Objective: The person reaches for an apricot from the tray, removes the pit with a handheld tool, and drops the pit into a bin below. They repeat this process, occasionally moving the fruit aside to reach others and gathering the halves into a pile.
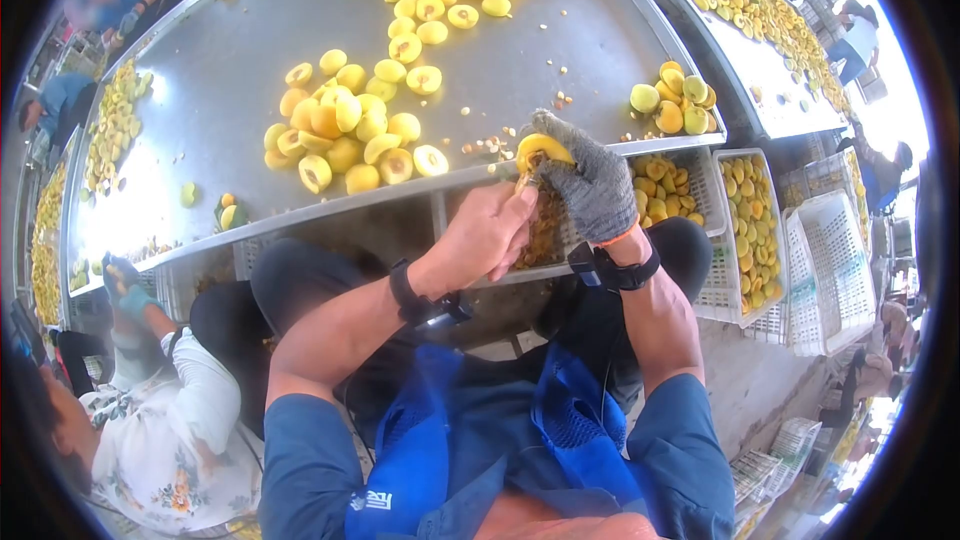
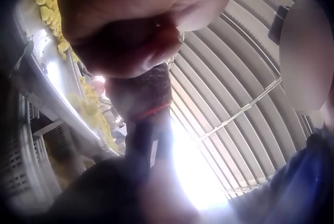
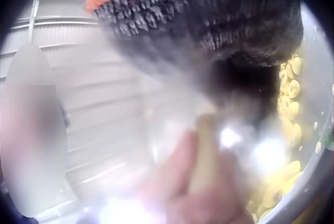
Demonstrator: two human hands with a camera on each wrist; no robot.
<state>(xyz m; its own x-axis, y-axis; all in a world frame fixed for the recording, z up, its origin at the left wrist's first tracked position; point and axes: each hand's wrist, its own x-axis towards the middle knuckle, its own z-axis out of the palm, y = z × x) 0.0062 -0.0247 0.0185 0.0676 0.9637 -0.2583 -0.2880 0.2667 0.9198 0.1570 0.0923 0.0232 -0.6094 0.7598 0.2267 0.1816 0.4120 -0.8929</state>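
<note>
My gloved right hand (image 1: 598,183) grips a cut yellow peach (image 1: 545,147) just over the near edge of the metal table. Pressed close to its cut side is the bare left hand (image 1: 482,230), which holds a slim pale-handled tool (image 3: 205,151). The tool's tip meets the fruit and is mostly hidden. In the left wrist view the bare fingers fill the top, with the glove behind them. Grey knit with an orange cuff shows in the right wrist view. Several loose pits (image 1: 490,147) lie on the table beside the hands.
Peach halves (image 1: 345,125) are heaped on the metal table (image 1: 240,50), more at its far side. A small pile (image 1: 675,100) sits at the right corner. Crates of fruit (image 1: 748,230) stand below on the right. Another person (image 1: 170,420) sits close at the left.
</note>
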